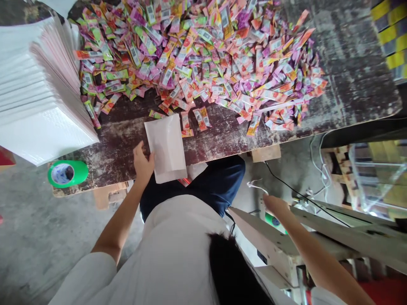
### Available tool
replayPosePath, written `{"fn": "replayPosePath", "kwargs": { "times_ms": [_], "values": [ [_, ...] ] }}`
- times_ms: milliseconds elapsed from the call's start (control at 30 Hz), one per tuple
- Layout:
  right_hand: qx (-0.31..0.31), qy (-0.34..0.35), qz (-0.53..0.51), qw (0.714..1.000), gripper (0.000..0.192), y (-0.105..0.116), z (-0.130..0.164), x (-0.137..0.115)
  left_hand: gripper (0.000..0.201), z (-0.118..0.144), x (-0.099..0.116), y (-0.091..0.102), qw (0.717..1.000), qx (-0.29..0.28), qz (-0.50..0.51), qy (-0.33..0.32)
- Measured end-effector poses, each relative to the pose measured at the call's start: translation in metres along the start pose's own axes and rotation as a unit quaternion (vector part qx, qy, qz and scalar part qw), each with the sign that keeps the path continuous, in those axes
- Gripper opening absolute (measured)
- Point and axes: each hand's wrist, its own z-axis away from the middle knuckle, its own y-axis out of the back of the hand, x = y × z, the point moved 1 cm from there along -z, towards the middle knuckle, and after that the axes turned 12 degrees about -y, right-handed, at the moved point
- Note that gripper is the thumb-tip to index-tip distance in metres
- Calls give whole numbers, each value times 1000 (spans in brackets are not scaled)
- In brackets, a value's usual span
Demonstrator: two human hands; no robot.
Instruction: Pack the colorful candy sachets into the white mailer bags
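My left hand [143,164] grips the left edge of a white padded envelope [167,148] that lies at the near edge of the dark worn table [222,140]. Just beyond the envelope lie a few loose sachets [200,119], and behind them a large heap of colourful snack sachets [203,55] covers the table. My right hand [275,206] is off the table, low on the right. It rests on the top of a white machine [270,245]; its fingers are not clearly visible.
A tall stack of white padded envelopes [38,93] stands at the left. A green tape roll [67,173] sits on the table's near left corner. Cables [295,190] run across the concrete floor; a pallet and clear plastic [375,178] are on the right.
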Motion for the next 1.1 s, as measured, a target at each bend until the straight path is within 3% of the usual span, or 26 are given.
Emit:
{"fn": "replayPosePath", "kwargs": {
  "times_ms": [67, 133, 200, 267, 333, 433, 533, 633, 700, 733, 833, 867, 900, 967, 1033, 1100],
  "values": [
    [-35, -20, 44, 998, 32, -2, -2, -3, 59, -2, 14, 6, 988, -56, -46, -139],
    [-32, 32, 58, 997, 16, -2, -3, -48, 54, -3, 22, 2, 944, -206, -56, -251],
    [20, 198, 5, 980, 22, 0, -4, -115, 53, -1, 20, -10, 877, -358, -51, -317],
    [59, 359, -55, 930, 45, 1, -7, -181, 56, 3, 10, -24, 827, -443, -47, -343],
    [48, 483, -73, 871, 59, -3, -13, -230, 62, 7, -2, -35, 813, -463, -47, -350],
    [-10, 567, -80, 819, 61, -15, -29, -265, 68, 12, -16, -37, 813, -459, -47, -354],
    [-69, 565, -94, 817, 52, -23, -44, -273, 75, 15, -24, -21, 800, -483, -36, -354],
    [-114, 509, -170, 836, 42, -24, -53, -278, 90, 17, -30, 4, 799, -500, -1, -333],
    [-143, 437, -255, 851, 32, -22, -54, -283, 95, 16, -32, 15, 827, -478, 34, -293],
    [-152, 395, -293, 857, 29, -22, -54, -286, 89, 16, -32, 17, 855, -447, 52, -259],
    [-142, 289, -353, 879, 34, -22, -53, -297, 39, 12, -29, 10, 958, -259, 70, -102],
    [-124, 265, -357, 887, 36, -23, -53, -301, 32, 11, -28, 5, 980, -186, 62, -44],
    [-101, 247, -357, 895, 36, -23, -54, -305, 36, 9, -26, -1, 991, -126, 51, 4],
    [-46, 211, -356, 909, 30, -23, -58, -313, 44, 4, -23, -11, 996, -61, 30, 61],
    [-8, 172, -359, 917, 18, -21, -62, -319, 38, -3, -20, -14, 997, -33, 14, 69],
    [-9, 139, -382, 914, 20, -19, -64, -323, 31, -9, -16, -8, 998, -3, -2, 66]
  ]
}}
